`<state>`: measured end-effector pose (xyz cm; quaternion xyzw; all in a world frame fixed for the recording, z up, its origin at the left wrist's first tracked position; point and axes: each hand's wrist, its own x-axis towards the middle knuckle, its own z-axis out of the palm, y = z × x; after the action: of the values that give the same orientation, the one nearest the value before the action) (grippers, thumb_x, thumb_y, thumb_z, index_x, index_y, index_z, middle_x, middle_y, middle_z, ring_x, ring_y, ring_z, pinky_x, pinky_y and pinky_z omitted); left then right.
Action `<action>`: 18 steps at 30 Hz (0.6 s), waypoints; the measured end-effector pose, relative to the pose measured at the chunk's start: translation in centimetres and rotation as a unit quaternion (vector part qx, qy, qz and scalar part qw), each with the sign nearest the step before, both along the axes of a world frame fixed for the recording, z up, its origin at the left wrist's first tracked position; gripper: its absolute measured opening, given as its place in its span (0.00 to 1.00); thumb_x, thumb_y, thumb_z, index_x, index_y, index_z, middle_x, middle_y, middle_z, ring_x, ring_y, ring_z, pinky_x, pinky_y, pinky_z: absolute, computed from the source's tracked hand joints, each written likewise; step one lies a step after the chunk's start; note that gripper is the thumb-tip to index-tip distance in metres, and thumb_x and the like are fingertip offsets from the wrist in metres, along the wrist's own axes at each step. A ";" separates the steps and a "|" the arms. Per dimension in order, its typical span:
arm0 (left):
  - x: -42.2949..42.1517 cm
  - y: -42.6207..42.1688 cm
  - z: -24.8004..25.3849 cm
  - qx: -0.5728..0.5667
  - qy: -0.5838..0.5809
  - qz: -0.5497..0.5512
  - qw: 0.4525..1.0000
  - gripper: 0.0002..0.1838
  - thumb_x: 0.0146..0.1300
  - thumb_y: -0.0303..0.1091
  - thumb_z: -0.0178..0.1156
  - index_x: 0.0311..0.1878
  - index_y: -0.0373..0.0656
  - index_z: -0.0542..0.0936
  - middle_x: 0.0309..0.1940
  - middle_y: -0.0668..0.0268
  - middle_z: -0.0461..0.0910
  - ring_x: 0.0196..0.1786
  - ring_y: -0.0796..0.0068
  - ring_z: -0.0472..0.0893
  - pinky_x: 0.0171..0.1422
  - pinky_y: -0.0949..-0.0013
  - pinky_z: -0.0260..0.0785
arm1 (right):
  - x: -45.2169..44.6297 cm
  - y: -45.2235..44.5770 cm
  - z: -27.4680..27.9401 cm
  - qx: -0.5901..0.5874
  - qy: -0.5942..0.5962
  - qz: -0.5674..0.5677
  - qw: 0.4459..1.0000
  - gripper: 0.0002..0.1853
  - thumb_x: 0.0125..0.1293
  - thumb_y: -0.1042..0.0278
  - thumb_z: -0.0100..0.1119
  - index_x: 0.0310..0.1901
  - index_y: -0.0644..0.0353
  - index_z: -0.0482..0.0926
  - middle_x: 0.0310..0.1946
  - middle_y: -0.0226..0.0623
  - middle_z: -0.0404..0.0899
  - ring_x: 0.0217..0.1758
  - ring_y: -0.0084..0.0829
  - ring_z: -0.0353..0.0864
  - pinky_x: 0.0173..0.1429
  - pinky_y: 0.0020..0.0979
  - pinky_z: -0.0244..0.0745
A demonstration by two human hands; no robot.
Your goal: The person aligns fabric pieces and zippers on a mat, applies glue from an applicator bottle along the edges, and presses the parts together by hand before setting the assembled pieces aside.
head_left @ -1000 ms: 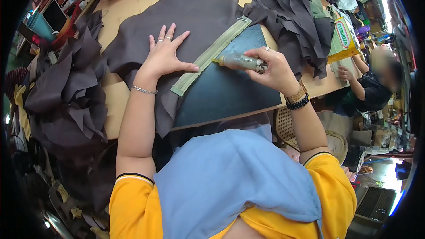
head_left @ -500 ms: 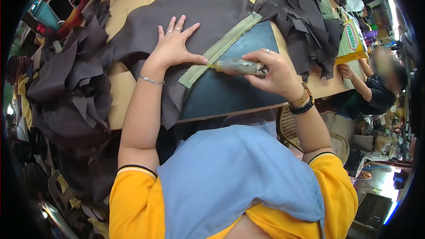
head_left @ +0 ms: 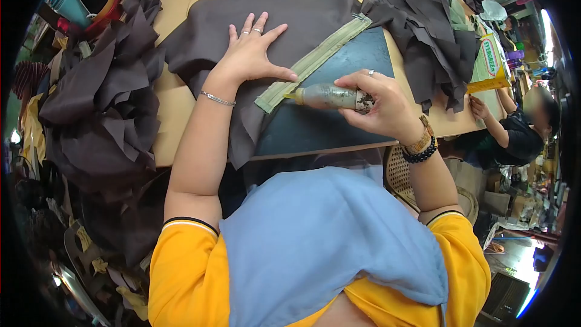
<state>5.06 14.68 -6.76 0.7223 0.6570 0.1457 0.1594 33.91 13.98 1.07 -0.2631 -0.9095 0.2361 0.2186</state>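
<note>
My left hand [head_left: 257, 54] lies with fingers spread on a dark brown sheet of fabric or leather [head_left: 284, 3]. Its thumb rests at the edge of a long olive-green zipper strip [head_left: 324, 54], which runs diagonally along the sheet's edge. In my right hand [head_left: 384, 106] is a cloudy squeeze bottle [head_left: 330, 95] with a yellowish nozzle, held on its side. The nozzle tip points left and meets the strip near its lower end; whether anything comes out is too small to tell. Beneath the strip's right side lies a black board [head_left: 357, 63].
Dark brown pieces are heaped on the left [head_left: 100, 94] and at the back right [head_left: 417, 30] of the tan table [head_left: 172, 124]. A yellow-green box [head_left: 489, 63] stands at the right, near another person [head_left: 514, 127]. A cane chair [head_left: 397, 172] is beside the table's front edge.
The bottle's nozzle has moved along the strip towards its lower end. My left hand stays in place on the sheet. The whole view has shifted slightly.
</note>
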 end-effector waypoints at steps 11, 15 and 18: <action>0.0 -0.1 -0.2 0.008 -0.003 -0.002 1.000 0.67 0.29 0.75 0.76 0.78 0.59 0.67 0.82 0.47 0.49 0.84 0.43 0.42 0.82 0.31 0.30 | -1.1 -1.2 0.6 -0.006 -0.024 0.033 0.999 0.20 0.50 0.74 0.72 0.48 0.58 0.84 0.40 0.38 0.85 0.39 0.38 0.83 0.45 0.34 0.78; -0.1 -0.1 -0.2 0.006 -0.004 -0.003 1.000 0.68 0.29 0.77 0.75 0.78 0.57 0.66 0.81 0.45 0.49 0.84 0.42 0.42 0.82 0.31 0.31 | -1.8 -1.6 0.7 -0.007 -0.001 0.041 0.999 0.19 0.49 0.73 0.71 0.46 0.56 0.84 0.38 0.38 0.84 0.39 0.42 0.83 0.45 0.37 0.79; -0.2 0.0 -0.3 0.008 0.001 -0.004 1.000 0.69 0.28 0.78 0.75 0.78 0.56 0.66 0.81 0.44 0.49 0.84 0.41 0.43 0.82 0.32 0.31 | -2.1 -1.9 0.7 -0.009 0.005 0.054 0.998 0.18 0.50 0.73 0.70 0.46 0.57 0.84 0.39 0.39 0.84 0.40 0.43 0.84 0.47 0.39 0.80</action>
<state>4.84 14.68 -7.07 0.7261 0.6533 0.1495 0.1539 31.79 12.05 1.79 -0.2139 -0.9192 0.2572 0.2077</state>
